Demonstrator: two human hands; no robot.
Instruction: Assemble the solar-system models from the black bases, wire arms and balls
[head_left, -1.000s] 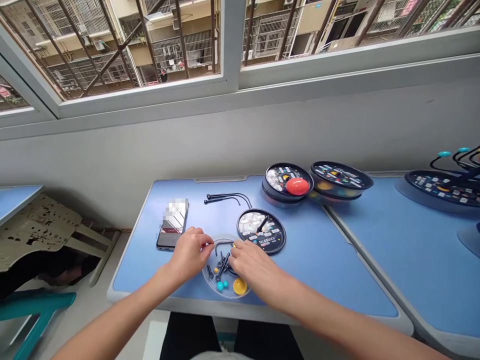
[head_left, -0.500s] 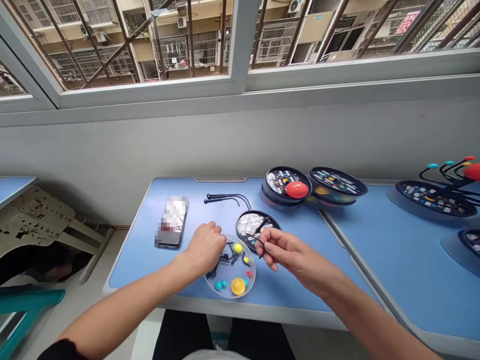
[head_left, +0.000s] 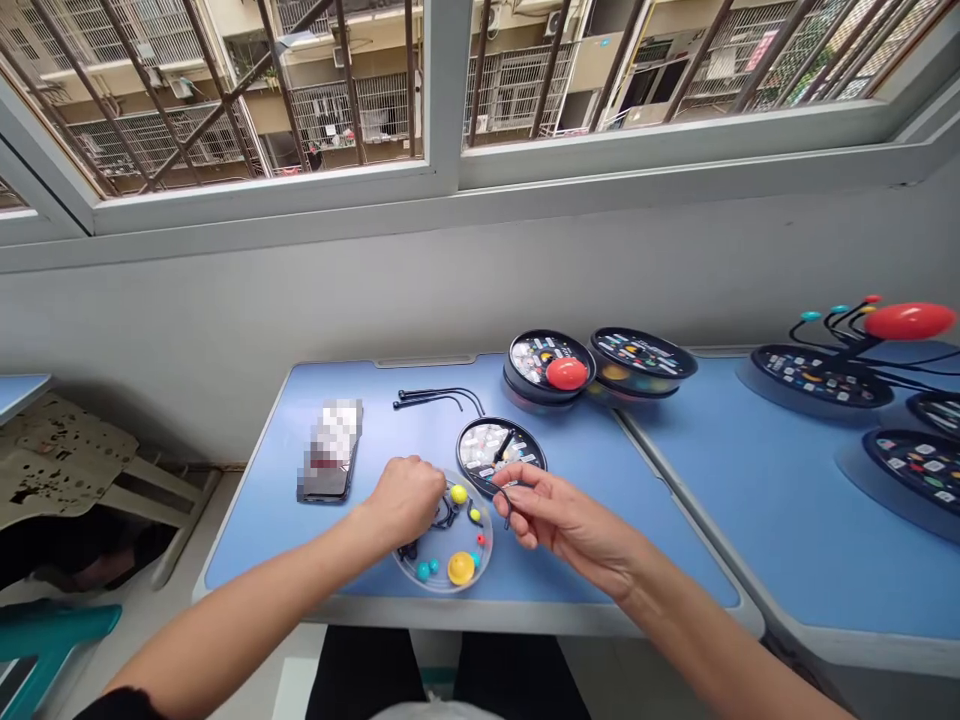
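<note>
My left hand [head_left: 405,502] hangs curled over the edge of a round clear plastic tray [head_left: 480,530], its fingers hiding part of a tangle of small black parts [head_left: 446,515]. Small balls lie in the tray, among them a yellow ball [head_left: 459,494], a larger yellow-orange ball [head_left: 460,568] and a teal ball [head_left: 424,571]. My right hand [head_left: 566,520] pinches a thin curved black rod [head_left: 508,507] between thumb and fingers, just above the tray's right rim. Behind it sits a black printed disc base [head_left: 491,447] with a short black post.
Further black rods [head_left: 439,397] lie on the blue desk [head_left: 420,385], beside a phone [head_left: 330,450]. Two round black tins [head_left: 547,365] stand at the back, one topped by a red ball [head_left: 566,373]. A built model [head_left: 825,375] stands on the adjoining desk [head_left: 675,520].
My right hand has lifted out of the tray and moved right, holding the thin black rod. My left hand has shifted slightly over the tray's left side. The view has turned a little right.
</note>
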